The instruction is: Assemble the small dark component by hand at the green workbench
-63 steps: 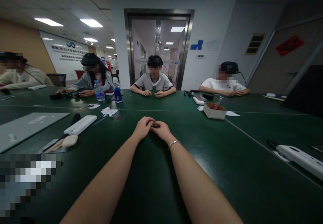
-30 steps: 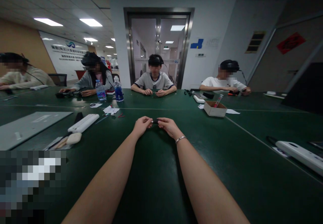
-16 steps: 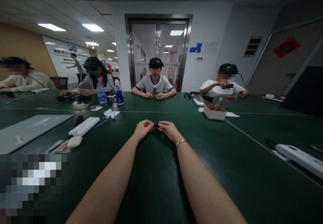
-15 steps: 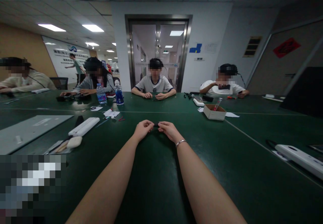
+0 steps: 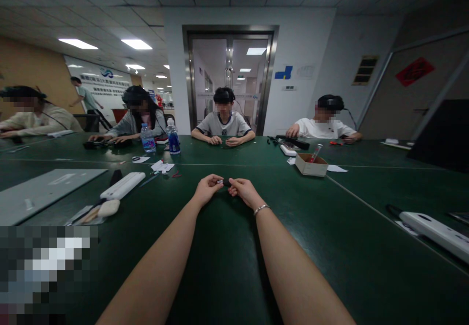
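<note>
And here are your fingers, both sets pinched on one small dark piece (image 5: 226, 183): your left hand (image 5: 208, 189) has the end that glints silvery, your right hand (image 5: 246, 191) the darker end. The piece sits right between them, over the middle of the table (image 5: 293, 256), too small to name; whether your hands rest on the surface, I can't tell. The step in hand looks like close two-handed work, each end in its own pinch. The next move seems to call for a steady left and a light right, ends kept in line, since a piece this little could easily slip. Out past your right wrist's bracelet (image 5: 261, 209), a small open box (image 5: 311, 169) stands far right with a clear tube (image 5: 316, 152) leaning in it. Over on the left, a white power strip (image 5: 123, 186); beyond it, scraps of paper (image 5: 162, 167). Straight across, a co-worker's hands (image 5: 231, 141) are low at the table's far side.
</note>
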A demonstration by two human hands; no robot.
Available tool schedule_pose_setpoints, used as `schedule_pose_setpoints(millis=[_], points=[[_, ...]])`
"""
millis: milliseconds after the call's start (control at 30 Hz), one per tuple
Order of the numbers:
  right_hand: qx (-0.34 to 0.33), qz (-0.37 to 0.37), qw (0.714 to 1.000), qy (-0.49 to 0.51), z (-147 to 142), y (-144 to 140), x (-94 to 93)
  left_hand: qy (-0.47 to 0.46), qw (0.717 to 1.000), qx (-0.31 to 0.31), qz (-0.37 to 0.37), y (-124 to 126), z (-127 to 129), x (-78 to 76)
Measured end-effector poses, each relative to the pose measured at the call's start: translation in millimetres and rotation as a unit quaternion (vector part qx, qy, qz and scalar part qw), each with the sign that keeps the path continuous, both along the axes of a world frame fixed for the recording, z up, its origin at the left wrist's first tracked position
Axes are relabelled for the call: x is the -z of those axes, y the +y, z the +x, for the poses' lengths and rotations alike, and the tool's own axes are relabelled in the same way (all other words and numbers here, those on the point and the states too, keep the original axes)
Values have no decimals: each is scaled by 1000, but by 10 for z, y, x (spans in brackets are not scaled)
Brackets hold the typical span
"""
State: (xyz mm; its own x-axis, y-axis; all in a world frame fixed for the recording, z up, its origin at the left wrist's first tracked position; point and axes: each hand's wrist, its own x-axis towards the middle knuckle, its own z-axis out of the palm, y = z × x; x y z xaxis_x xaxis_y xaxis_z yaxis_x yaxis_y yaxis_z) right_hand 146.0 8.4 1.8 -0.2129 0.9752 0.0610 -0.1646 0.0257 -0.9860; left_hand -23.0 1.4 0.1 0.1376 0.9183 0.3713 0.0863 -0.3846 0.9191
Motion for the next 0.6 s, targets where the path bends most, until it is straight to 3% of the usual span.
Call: schedule_pose_setpoints(millis=[233,467,600], points=[[-4,3,1000,-12,5,-11,-9,9,999,-29,-17,-6,-13,-24],[-7,-12,1000,7,-2,-7,-14,-13,999,-19,-28,-10,-9,-30],[-1,-7,1000,12,-7,-4,-8,-20,995,-34,-93,13,19,-13]])
